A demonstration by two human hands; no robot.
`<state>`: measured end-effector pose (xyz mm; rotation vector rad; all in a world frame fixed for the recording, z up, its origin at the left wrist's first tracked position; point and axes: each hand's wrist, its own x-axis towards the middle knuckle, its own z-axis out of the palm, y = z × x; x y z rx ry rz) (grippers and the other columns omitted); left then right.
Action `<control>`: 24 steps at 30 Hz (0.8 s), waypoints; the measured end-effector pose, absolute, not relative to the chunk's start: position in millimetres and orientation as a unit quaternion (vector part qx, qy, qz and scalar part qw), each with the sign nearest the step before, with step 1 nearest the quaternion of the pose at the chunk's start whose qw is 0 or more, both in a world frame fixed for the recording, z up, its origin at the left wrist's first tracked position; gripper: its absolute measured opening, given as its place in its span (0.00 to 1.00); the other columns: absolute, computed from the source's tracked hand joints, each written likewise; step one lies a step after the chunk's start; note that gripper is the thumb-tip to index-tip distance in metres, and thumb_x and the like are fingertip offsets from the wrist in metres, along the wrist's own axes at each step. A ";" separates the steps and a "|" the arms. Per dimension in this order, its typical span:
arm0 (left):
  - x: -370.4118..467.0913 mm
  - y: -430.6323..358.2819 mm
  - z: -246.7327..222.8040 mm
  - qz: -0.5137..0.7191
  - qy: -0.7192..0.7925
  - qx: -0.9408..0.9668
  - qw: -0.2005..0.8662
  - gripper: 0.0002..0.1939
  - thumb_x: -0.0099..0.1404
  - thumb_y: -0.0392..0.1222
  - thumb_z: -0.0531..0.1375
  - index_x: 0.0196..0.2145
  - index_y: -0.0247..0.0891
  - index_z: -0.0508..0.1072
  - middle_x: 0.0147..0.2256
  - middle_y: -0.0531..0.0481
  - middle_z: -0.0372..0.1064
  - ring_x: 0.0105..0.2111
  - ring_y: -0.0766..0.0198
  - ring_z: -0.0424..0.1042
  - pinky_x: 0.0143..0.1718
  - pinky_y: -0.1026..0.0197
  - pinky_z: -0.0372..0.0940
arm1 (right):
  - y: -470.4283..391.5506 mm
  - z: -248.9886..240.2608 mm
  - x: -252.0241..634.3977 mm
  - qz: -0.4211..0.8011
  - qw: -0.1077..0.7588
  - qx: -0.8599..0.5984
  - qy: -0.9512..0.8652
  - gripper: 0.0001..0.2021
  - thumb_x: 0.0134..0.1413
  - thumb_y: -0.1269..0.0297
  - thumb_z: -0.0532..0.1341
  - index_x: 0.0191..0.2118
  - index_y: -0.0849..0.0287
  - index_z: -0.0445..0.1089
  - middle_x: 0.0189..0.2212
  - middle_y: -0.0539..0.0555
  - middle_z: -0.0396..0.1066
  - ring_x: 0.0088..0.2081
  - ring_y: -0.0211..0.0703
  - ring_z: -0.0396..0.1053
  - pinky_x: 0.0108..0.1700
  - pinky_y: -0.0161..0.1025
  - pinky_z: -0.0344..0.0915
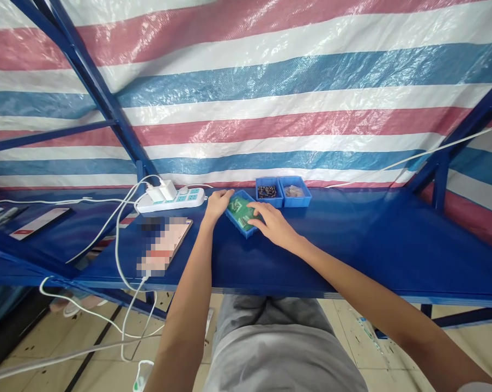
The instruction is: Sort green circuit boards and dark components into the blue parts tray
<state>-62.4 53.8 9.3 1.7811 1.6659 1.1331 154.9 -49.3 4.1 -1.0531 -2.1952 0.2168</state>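
Observation:
A blue bin [249, 233] holding green circuit boards [241, 211] sits tilted in angle on the blue table, between my hands. My left hand [220, 204] grips the bin's left rear edge, fingers curled over it. My right hand [270, 220] reaches over the bin's right side, its fingers apart and touching or just above the green boards; whether it grips one cannot be told. Behind, to the right, stand a blue bin with small dark parts [267, 191] and another blue bin with pale small parts [293, 191].
A white power strip [172, 200] with plugged-in chargers lies at the back left. Nearer is a pixelated flat device [166, 247] with a white cable. Blue frame posts [102, 92] rise at the left, before a striped sheet [270, 125].

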 end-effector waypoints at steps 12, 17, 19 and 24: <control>-34.8 30.9 28.5 0.590 0.396 0.660 0.242 0.16 0.68 0.51 0.54 0.27 0.37 0.67 0.29 0.51 0.68 0.32 0.63 0.67 0.38 0.61 0.63 | -41.9 7.5 164.6 0.028 0.287 -0.337 -0.896 0.36 0.67 0.65 0.58 0.74 0.42 0.41 0.75 0.55 0.39 0.73 0.58 0.45 0.68 0.59 0.55; -22.4 14.0 34.4 0.595 0.360 0.700 0.159 0.14 0.70 0.48 0.54 0.29 0.38 0.66 0.29 0.52 0.68 0.31 0.64 0.67 0.38 0.62 0.62 | -43.5 11.6 168.1 0.009 0.257 -0.320 -0.912 0.45 0.63 0.65 0.62 0.75 0.41 0.32 0.76 0.52 0.29 0.74 0.59 0.34 0.71 0.60 0.50; -16.9 8.0 36.2 0.591 0.349 0.714 0.137 0.13 0.70 0.48 0.54 0.32 0.38 0.67 0.31 0.51 0.69 0.33 0.63 0.68 0.38 0.61 0.63 | -45.1 12.6 167.8 0.007 0.247 -0.323 -0.914 0.49 0.61 0.66 0.63 0.75 0.43 0.29 0.76 0.53 0.29 0.74 0.61 0.33 0.70 0.61 0.51; -11.4 0.4 35.7 0.597 0.342 0.721 0.084 0.14 0.71 0.49 0.53 0.32 0.38 0.66 0.31 0.50 0.71 0.33 0.62 0.70 0.39 0.60 0.65 | -49.6 17.4 165.5 -0.010 0.256 -0.330 -0.909 0.45 0.57 0.69 0.62 0.74 0.50 0.37 0.72 0.59 0.44 0.71 0.64 0.45 0.66 0.63 0.58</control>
